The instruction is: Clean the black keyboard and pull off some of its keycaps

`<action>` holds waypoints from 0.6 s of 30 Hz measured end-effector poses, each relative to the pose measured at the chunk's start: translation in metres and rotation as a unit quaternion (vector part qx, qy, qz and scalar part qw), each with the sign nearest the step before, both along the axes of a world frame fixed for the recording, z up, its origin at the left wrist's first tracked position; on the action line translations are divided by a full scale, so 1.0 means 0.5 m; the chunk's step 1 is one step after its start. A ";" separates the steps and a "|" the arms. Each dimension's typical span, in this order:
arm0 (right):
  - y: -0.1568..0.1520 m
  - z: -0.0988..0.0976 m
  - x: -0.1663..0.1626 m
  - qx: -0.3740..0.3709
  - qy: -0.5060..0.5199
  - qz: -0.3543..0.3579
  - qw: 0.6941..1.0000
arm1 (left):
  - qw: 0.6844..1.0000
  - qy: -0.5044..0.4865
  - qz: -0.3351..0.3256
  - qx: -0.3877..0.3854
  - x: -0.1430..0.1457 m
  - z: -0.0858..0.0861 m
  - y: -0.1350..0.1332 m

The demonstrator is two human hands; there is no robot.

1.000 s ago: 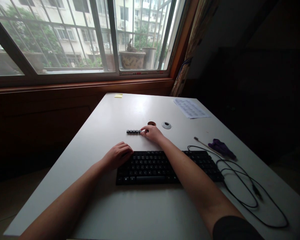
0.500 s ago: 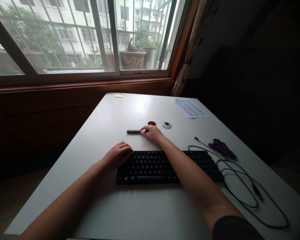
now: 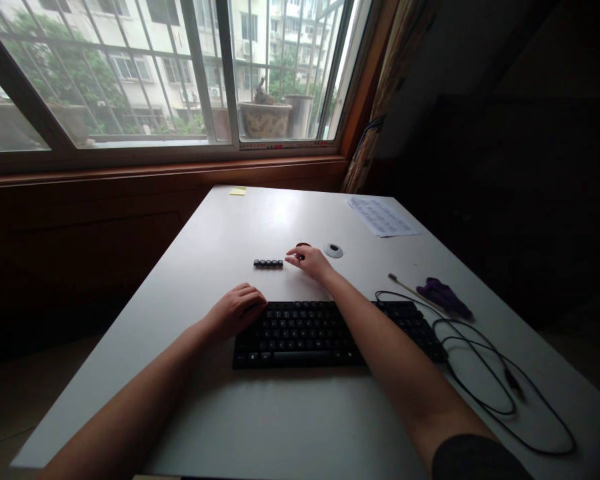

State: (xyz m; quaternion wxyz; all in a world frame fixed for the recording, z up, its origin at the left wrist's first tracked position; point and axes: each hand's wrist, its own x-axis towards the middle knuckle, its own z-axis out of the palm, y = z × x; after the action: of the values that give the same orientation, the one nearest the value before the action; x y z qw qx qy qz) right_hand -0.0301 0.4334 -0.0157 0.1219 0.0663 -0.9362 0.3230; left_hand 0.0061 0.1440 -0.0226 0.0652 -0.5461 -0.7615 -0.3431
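A black keyboard (image 3: 300, 333) lies on the white table. My left hand (image 3: 236, 309) is curled over its upper left corner, gripping it there, and covers the keys beneath. Beyond the keyboard, several small black keycaps (image 3: 269, 264) stand in a short row. Just to the right of that row is my right hand (image 3: 310, 262), its thumb and fingers apart with nothing seen between them. My right forearm crosses above the keyboard and hides part of its keys.
A brown round object (image 3: 303, 245) is partly behind my right hand, near a grey-rimmed cable hole (image 3: 333, 251). To the right lie a thin brush (image 3: 403, 285), a purple cloth (image 3: 443, 297) and a looped black cable (image 3: 510, 380). Printed paper (image 3: 383, 217) and a yellow note (image 3: 237, 191) lie farther back.
My right hand has let go of the rightmost keycap in the row and drawn slightly to the right, its fingers parting. My left hand has stayed on the keyboard corner.
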 end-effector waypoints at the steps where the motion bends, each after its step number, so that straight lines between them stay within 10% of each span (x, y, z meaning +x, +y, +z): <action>1: 0.004 0.006 0.004 -0.002 0.008 0.000 1.000 | 1.000 0.000 0.000 0.000 0.000 0.000 0.000; 18: -0.005 0.106 0.215 -0.117 0.061 -0.065 0.989 | 1.000 -0.004 -0.003 -0.005 0.000 0.004 -0.002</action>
State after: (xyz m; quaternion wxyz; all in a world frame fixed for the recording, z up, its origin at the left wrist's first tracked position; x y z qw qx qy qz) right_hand 0.0774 0.4311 0.0375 0.2067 0.0107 -0.8851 0.4169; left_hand 0.0060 0.1432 -0.0206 0.0587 -0.5474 -0.7617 -0.3417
